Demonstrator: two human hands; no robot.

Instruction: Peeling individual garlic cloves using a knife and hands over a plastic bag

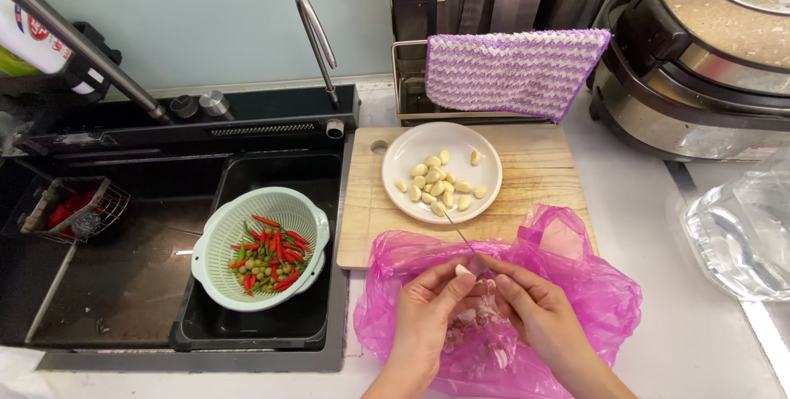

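A garlic clove (463, 270) sits pinched in the fingertips of the left hand (428, 308), closed on it, low in the view at about six o'clock. The right hand (531, 308) meets it from the three o'clock side, fingers closed around a thin knife (462, 236) whose blade points up toward twelve o'clock, its tip reaching the near edge of the plate. Both hands hover over a pink plastic bag (592, 284) spread on the counter, and pale papery skins (485, 341) lie in its hollow just under the wrists. At twelve o'clock from the hands a white plate (485, 152) rests on a wooden cutting board (543, 169) and holds a loose heap of peeled cloves (436, 181), well over a dozen, so much of the peeling looks done; whether unpeeled garlic remains in the bag cannot be told, since the hands and folds hide it. The clove in hand looks mostly bare, and by my judgement it is close to joining the others. At nine o'clock a pale green colander (317, 226) stands in the black sink (123, 284), filled with red and green chillies (276, 251) and small round green pieces. Beyond the board, a purple and white cloth (514, 70) hangs over a rack. A cooker (699, 62) stands at two o'clock, and a clear plastic bag (741, 226) at three.
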